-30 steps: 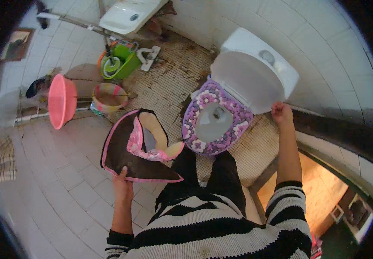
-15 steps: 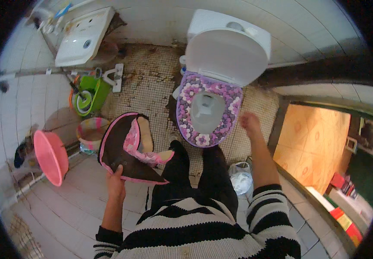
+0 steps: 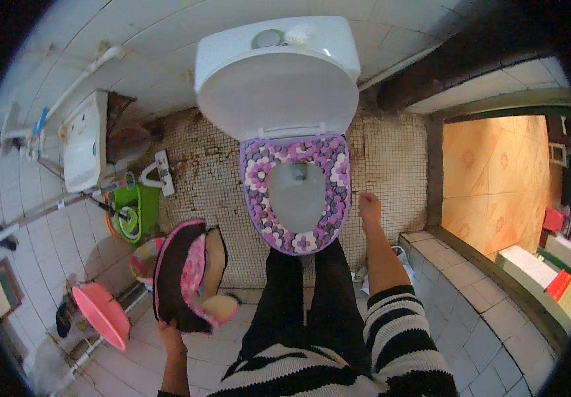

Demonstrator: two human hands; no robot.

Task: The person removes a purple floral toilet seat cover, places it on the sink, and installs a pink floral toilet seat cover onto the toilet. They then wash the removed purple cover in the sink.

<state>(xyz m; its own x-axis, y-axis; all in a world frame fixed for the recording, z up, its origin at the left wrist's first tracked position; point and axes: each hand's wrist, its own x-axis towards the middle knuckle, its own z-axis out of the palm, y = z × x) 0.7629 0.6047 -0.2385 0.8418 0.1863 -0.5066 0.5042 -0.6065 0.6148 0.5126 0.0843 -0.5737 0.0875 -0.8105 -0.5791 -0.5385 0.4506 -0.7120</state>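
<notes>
Brown-and-pink padded seat cover [image 3: 189,278] hangs from the left hand [image 3: 170,331], fingers clamped on its lower edge, its long axis running up away from them. Right hand [image 3: 369,206], fingers loosely together and empty, hovers just beside the toilet seat [image 3: 297,192], nearer it than the left.

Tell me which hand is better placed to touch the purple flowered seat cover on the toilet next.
The right hand, probably. It hangs empty and open beside the right edge of the purple flowered seat cover. The left hand is low and far off, gripping the dark brown and pink seat cover.
</notes>
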